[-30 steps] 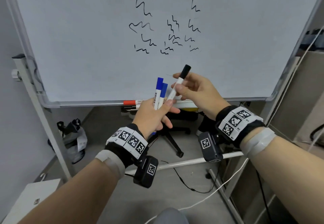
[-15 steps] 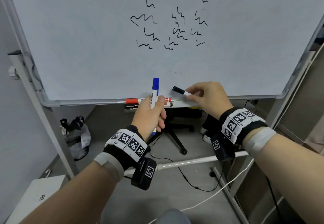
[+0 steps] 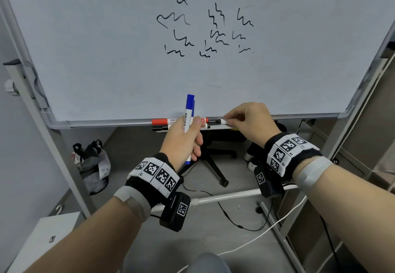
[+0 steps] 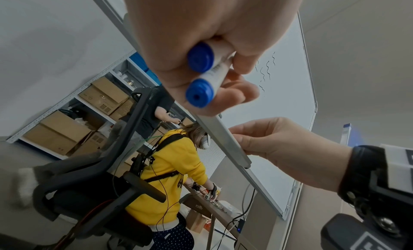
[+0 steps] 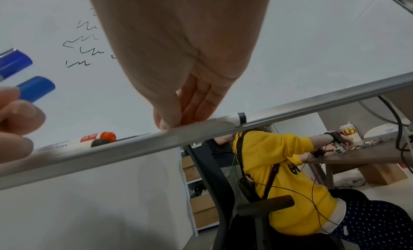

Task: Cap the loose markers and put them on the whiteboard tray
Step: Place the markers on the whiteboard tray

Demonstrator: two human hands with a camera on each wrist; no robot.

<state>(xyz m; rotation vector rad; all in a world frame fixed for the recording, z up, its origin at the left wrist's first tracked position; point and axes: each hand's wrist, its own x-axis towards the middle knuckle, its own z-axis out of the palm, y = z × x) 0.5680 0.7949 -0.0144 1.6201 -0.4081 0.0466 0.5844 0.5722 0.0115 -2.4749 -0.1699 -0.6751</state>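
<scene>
My left hand (image 3: 192, 131) grips two capped blue markers (image 3: 189, 110) upright just in front of the whiteboard tray (image 3: 277, 121); their blue butt ends (image 4: 198, 93) show in the left wrist view. My right hand (image 3: 229, 120) pinches the white barrel of a capped black marker (image 3: 218, 121), which lies flat along the tray with its cap pointing left. In the right wrist view the black marker's tail (image 5: 240, 118) sticks out past my fingertips (image 5: 165, 124) on the tray rim (image 5: 312, 109). A red marker (image 3: 162, 121) and another black marker (image 3: 160, 127) lie on the tray to the left.
The whiteboard (image 3: 106, 48) bears black scribbles. Its stand's legs and crossbar (image 3: 224, 196) are below, with cables on the floor, a bag (image 3: 94, 165) at the left and an office chair base (image 3: 213, 161) behind. Another person in yellow (image 5: 279, 165) sits at a desk beyond.
My right hand has carried the black marker from upright in front of the board down onto the tray and laid it flat. My left hand stayed, gripping the blue markers.
</scene>
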